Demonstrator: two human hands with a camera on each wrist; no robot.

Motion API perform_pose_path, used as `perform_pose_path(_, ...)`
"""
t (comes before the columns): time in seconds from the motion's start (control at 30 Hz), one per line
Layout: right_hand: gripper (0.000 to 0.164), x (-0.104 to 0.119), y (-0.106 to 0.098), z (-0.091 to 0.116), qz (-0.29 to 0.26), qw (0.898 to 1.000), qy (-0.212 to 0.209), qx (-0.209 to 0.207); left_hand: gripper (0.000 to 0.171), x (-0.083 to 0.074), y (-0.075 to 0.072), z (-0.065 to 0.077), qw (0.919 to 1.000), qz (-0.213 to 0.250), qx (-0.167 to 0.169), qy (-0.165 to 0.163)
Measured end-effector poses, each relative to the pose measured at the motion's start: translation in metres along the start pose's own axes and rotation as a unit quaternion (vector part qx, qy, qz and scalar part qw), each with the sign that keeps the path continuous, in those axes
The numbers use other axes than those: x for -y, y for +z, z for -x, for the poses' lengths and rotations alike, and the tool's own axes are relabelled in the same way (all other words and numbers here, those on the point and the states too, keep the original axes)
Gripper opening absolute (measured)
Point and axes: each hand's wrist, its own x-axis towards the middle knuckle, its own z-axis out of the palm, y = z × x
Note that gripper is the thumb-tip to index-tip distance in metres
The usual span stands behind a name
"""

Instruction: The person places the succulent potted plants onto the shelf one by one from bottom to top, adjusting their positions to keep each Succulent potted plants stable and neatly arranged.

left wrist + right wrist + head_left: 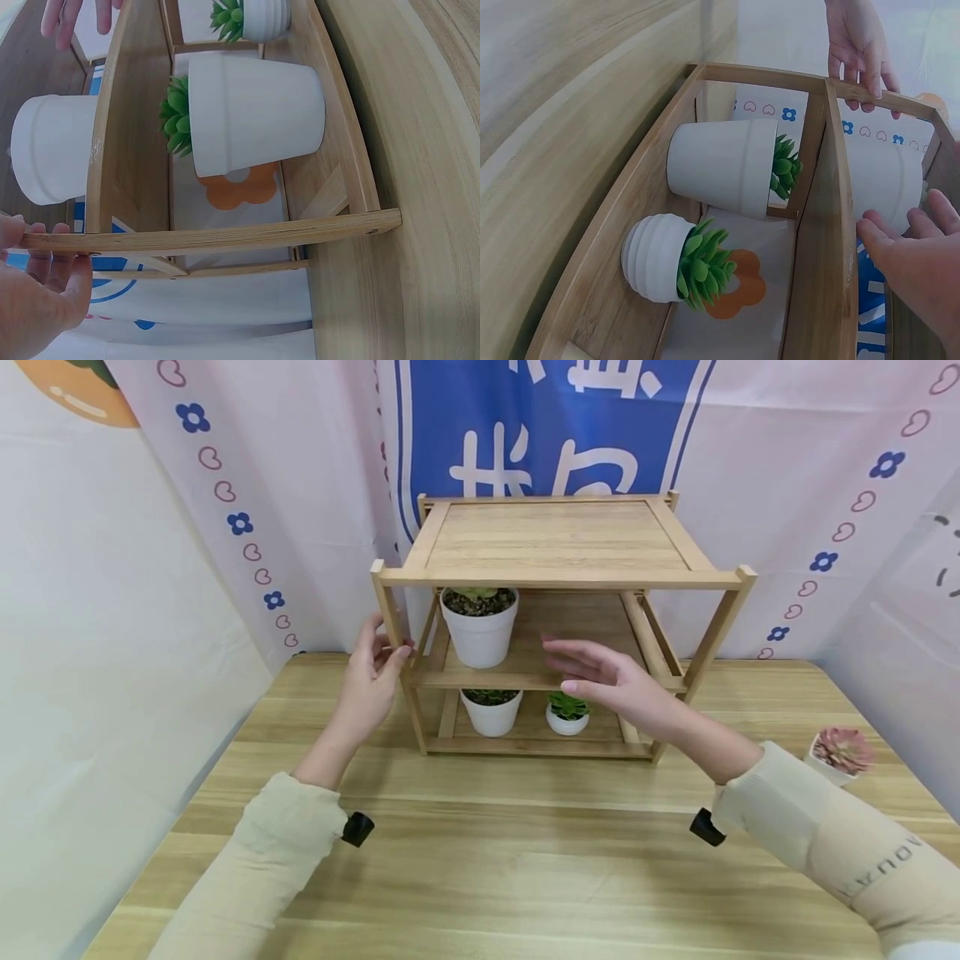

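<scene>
A wooden three-tier shelf (555,578) stands on the table. My left hand (369,681) grips its front left post (225,241), fingers and thumb on either side of the wood. In front of the middle tier, my right hand (611,681) is held with fingers extended and nothing in it. To the left of those fingers, a large white pot (482,635) with a succulent sits on the middle tier. On the bottom tier are another white pot (724,165) with a green succulent and a small ribbed white pot (656,256), also planted with a green succulent.
A pink succulent (843,750) in a white pot stands on the table (480,868) at the right. Behind the shelf hangs a curtain (322,493) with a blue panel and white characters. White sheeting borders the table at both sides.
</scene>
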Motion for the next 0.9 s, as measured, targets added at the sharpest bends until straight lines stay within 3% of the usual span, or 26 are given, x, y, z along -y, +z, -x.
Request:
perform_pose_path(0.43,0.049,0.005,-0.005,0.018,-0.009,0.999,-0.002,0.037,0.048,-0.001,0.000,0.001,1.0000,0.004,-0.002,-0.007)
perform_pose_path(0.63,0.047,0.003,-0.010,0.029,0.015,0.999,-0.018,0.043,0.048,-0.001,0.000,0.001,1.0000,-0.001,-0.001,-0.008)
perform_pose_path(0.9,0.045,-0.002,-0.015,0.043,0.019,0.999,0.000,0.043,0.048,0.000,0.001,0.000,1.0000,0.001,-0.003,-0.009)
